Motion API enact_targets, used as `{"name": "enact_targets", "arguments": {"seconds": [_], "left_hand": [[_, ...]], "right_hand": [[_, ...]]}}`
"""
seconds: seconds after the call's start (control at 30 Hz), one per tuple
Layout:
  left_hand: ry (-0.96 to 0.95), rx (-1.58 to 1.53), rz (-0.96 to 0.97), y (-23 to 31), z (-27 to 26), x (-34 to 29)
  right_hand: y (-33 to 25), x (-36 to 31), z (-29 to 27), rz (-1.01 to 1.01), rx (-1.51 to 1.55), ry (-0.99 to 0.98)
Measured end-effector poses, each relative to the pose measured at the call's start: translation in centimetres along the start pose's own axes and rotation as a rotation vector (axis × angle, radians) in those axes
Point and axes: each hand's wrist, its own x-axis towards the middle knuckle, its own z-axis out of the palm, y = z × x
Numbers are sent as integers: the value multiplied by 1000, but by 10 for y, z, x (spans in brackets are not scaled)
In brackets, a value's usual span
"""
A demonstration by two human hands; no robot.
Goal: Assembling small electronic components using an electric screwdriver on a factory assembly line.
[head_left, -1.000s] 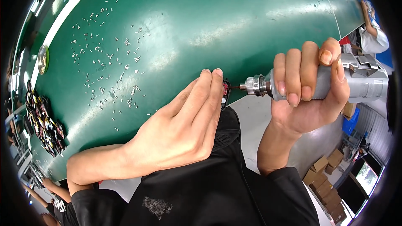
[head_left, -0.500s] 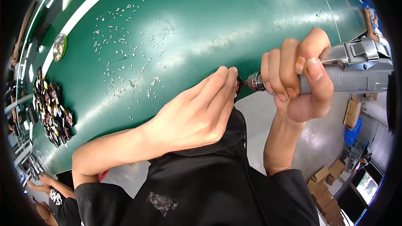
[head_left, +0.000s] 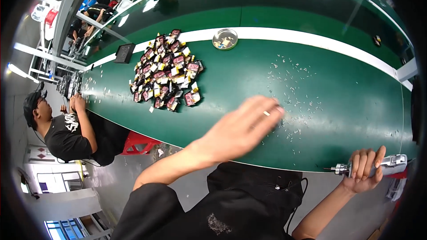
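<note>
My right hand (head_left: 365, 168) is wrapped round a grey electric screwdriver (head_left: 393, 164) by the table's near right edge, its bit pointing left. My left hand (head_left: 238, 129) hovers over the middle of the green table, smeared by motion. At its fingertips shows a bit of a small black part (head_left: 279, 110), mostly hidden by the fingers. A small white piece (head_left: 267, 113) shows among those fingers. Just beyond and right of that hand, many tiny silvery screw-like pieces (head_left: 293, 102) lie scattered.
To the left lies a heap of small black modules (head_left: 167, 71) with pinkish faces and yellow and white tabs. A round dish (head_left: 225, 39) of small pieces and a black tray (head_left: 124, 53) stand behind. A co-worker (head_left: 66, 120) sits at the far left near a red stool (head_left: 138, 143).
My hands have parted: the left has moved away from the screwdriver bit over the table, and the right has lowered with the screwdriver. The view has turned left, bringing the heap into fuller sight.
</note>
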Motion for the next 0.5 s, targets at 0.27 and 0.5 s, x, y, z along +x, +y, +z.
{"name": "enact_targets", "arguments": {"seconds": [0.27, 0.5], "left_hand": [[184, 728, -642, -143, -85, -88], [143, 333, -337, -75, -36, -16]], "right_hand": [[19, -13, 2, 58, 6, 229], [27, -19, 0, 68, 88, 312]]}}
